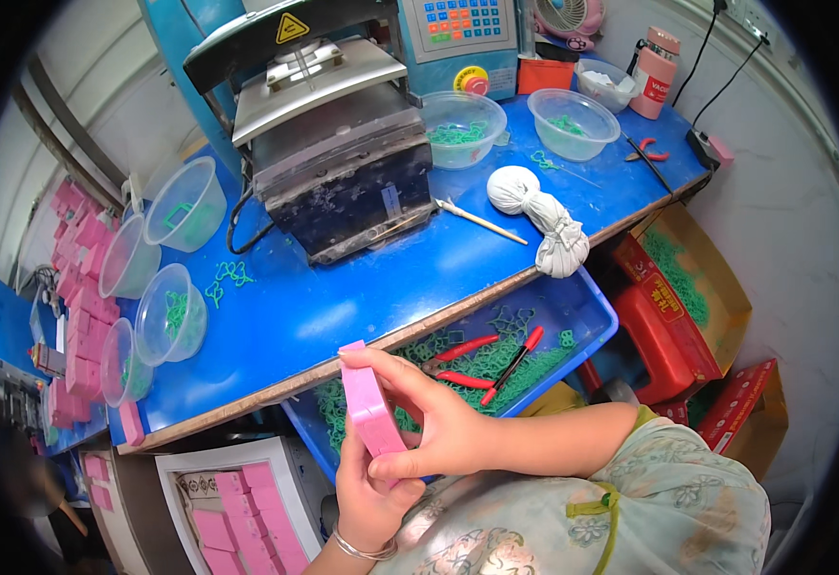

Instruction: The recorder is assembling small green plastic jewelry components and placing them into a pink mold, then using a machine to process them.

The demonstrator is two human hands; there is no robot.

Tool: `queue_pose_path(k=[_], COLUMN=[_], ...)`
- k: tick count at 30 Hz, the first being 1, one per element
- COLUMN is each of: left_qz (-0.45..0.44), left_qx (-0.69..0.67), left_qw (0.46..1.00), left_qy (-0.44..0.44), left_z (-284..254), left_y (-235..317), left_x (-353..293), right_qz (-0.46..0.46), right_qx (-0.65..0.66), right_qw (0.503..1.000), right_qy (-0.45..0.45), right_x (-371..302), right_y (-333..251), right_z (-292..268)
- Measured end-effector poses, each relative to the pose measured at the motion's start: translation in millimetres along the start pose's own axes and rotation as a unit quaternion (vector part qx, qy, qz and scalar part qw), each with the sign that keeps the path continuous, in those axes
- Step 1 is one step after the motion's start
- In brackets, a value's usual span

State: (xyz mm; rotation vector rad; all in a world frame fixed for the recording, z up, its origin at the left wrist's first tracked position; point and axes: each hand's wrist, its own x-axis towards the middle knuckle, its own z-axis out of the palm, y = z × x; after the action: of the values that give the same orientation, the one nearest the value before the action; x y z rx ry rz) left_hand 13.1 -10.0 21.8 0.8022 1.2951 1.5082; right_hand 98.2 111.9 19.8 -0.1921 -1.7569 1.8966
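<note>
Both my hands hold a pink block-shaped piece point(373, 412) upright in front of me, just short of the table's front edge. My left hand point(369, 508), a bracelet at its wrist, grips its lower end from below. Wrapped round its right side is my right hand point(443, 422), with the thumb low and the fingers near the top. Behind and below them is a blue tray point(603, 316) of green plastic pieces point(549, 364). Red-handled pliers point(462, 379) and a red and black pen point(513, 364) lie on those pieces.
A blue table point(323, 321) carries a press machine point(343, 163), clear plastic bowls point(170, 307) with green pieces, a white cloth bundle point(539, 220) and a brush-like stick point(482, 222). Pink blocks point(84, 307) are stacked at left; more fill a white-framed box point(180, 479) below. Red cartons point(668, 307) stand right.
</note>
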Motion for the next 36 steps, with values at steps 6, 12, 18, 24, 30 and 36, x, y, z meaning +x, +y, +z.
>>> queue_pose_path(k=[6,12,18,24,30,36], left_qz=[0.077,0.028,0.173,0.366,0.347,0.276], left_qx=[0.015,-0.219,0.047,0.198,0.388,0.275], left_qw=[0.996,0.971,0.962,0.862,0.843,0.914], left_qy=[0.035,0.086,0.207,0.289,0.136,0.110], left_z=[1.0,-5.0,-13.3,-34.0,-40.4,-47.4], left_y=[-8.0,1.7,14.8,53.3,48.7,48.1], left_x=[3.8,16.7,21.4,71.0,108.9,119.5], right_qz=[0.018,0.072,0.018,-0.136,-0.331,-0.368], right_qx=[0.034,0.265,0.255,-0.191,-0.482,-0.471], right_qw=[0.999,0.962,0.966,0.963,0.799,0.791], right_qy=[-0.008,-0.011,-0.033,0.132,0.140,0.132], right_x=[-0.1,1.9,11.9,39.7,63.6,60.8], right_y=[2.7,-1.7,-11.8,-12.6,-5.0,8.3], right_z=[-8.4,-31.2,-29.3,-32.5,-39.6,-53.1])
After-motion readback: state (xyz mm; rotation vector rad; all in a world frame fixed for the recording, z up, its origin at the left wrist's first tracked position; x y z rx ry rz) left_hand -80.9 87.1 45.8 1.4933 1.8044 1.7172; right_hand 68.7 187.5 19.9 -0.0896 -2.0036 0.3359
